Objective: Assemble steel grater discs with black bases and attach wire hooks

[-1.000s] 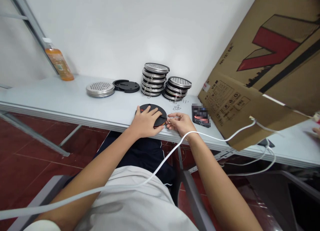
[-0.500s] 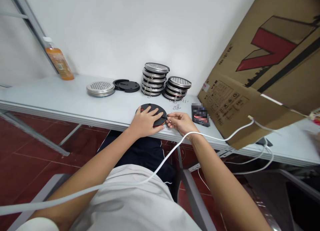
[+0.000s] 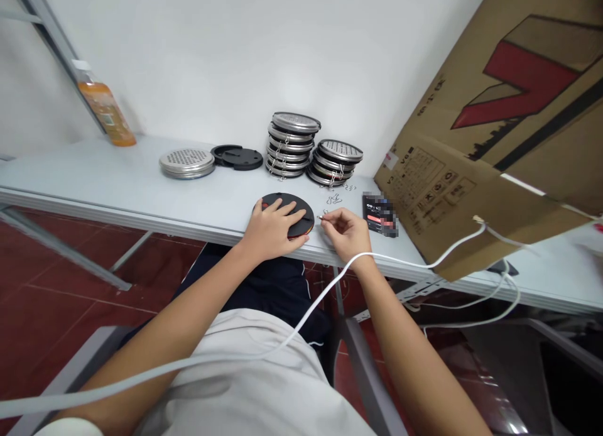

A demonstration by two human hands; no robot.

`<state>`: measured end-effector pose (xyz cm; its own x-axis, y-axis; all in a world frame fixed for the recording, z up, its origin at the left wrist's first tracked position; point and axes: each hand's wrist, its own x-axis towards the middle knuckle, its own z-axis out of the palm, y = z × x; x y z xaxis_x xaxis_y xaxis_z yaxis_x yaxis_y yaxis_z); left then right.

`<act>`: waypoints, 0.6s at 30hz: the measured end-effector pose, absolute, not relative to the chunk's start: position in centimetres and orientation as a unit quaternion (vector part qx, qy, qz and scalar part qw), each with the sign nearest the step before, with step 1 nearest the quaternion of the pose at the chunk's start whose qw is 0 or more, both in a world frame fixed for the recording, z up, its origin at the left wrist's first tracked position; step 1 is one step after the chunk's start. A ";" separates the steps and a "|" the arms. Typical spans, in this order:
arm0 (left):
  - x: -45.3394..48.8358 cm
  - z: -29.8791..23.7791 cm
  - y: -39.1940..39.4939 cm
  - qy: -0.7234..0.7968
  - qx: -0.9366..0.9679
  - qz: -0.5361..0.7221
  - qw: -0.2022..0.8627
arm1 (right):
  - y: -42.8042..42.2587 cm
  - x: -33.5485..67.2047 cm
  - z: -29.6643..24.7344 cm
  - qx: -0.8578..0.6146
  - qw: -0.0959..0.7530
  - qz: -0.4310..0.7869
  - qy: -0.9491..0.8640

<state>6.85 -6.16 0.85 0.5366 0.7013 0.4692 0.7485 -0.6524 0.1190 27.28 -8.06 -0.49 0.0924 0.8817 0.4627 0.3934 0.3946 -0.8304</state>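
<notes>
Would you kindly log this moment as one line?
left hand: spread on black disc | right hand: pinching small metal piece, apart from disc | beyond disc: two stacks | near right hand: phone

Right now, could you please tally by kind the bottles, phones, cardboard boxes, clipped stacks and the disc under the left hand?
Bottle: 1
Phone: 1
Box: 1
Clipped stacks: 2
Disc under left hand: 1
Total: 6
</notes>
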 end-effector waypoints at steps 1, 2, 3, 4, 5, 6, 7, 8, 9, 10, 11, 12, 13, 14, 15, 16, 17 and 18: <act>6.4 1.0 -5.8 -0.404 -0.883 -0.238 0.037 | -8.1 27.4 -0.4 -0.489 0.514 0.183 -0.680; 5.9 1.3 -5.3 -0.390 -0.892 -0.227 0.024 | -8.1 27.5 -0.3 -0.473 0.482 0.155 -0.721; 5.4 1.6 -4.7 -0.371 -0.904 -0.212 0.009 | -8.0 27.6 -0.2 -0.453 0.454 0.142 -0.754; 4.9 2.0 -4.1 -0.348 -0.917 -0.193 -0.006 | -8.0 27.7 -0.1 -0.433 0.434 0.142 -0.777; 4.4 2.5 -3.6 -0.325 -0.930 -0.172 -0.021 | -8.0 27.7 0.1 -0.416 0.422 0.150 -0.791; 4.0 3.0 -3.1 -0.302 -0.941 -0.150 -0.034 | -7.9 27.7 0.2 -0.403 0.416 0.161 -0.799; 3.7 3.5 -2.7 -0.284 -0.949 -0.129 -0.044 | -7.9 27.7 0.2 -0.394 0.413 0.169 -0.803; 3.5 3.9 -2.4 -0.274 -0.954 -0.112 -0.050 | -7.9 27.6 0.2 -0.389 0.412 0.170 -0.806; 3.4 4.2 -2.2 -0.272 -0.956 -0.099 -0.054 | -8.0 27.5 0.2 -0.388 0.412 0.166 -0.807; 3.4 4.4 -2.2 -0.278 -0.954 -0.093 -0.057 | -8.0 27.5 0.1 -0.389 0.414 0.157 -0.808; 3.5 4.4 -2.3 -0.288 -0.951 -0.095 -0.061 | -8.1 27.4 0.0 -0.390 0.417 0.144 -0.808; 3.6 4.2 -2.4 -0.298 -0.947 -0.101 -0.068 | -8.2 27.3 -0.1 -0.391 0.425 0.129 -0.806; 3.7 3.9 -2.5 -0.305 -0.943 -0.112 -0.077 | -8.2 27.1 -0.2 -0.392 0.434 0.114 -0.803; 3.8 3.5 -2.7 -0.306 -0.940 -0.127 -0.086 | -8.3 27.0 -0.3 -0.391 0.442 0.102 -0.801; 3.9 3.1 -2.8 -0.304 -0.937 -0.144 -0.094 | -8.4 26.8 -0.3 -0.391 0.448 0.092 -0.799; 3.9 2.6 -2.9 -0.298 -0.935 -0.162 -0.100 | -8.4 26.7 -0.2 -0.393 0.450 0.087 -0.797; 4.0 2.3 -3.0 -0.292 -0.934 -0.178 -0.105 | -8.4 26.5 -0.1 -0.395 0.450 0.085 -0.797; 3.9 2.0 -2.9 -0.286 -0.933 -0.191 -0.108 | -8.4 26.2 0.0 -0.397 0.448 0.085 -0.797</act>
<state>3.95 -2.91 1.96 0.7631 0.5754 0.2944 0.4927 -0.8127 0.3111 26.25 -8.36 0.02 -0.2836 0.7095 0.6451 0.5567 0.6696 -0.4916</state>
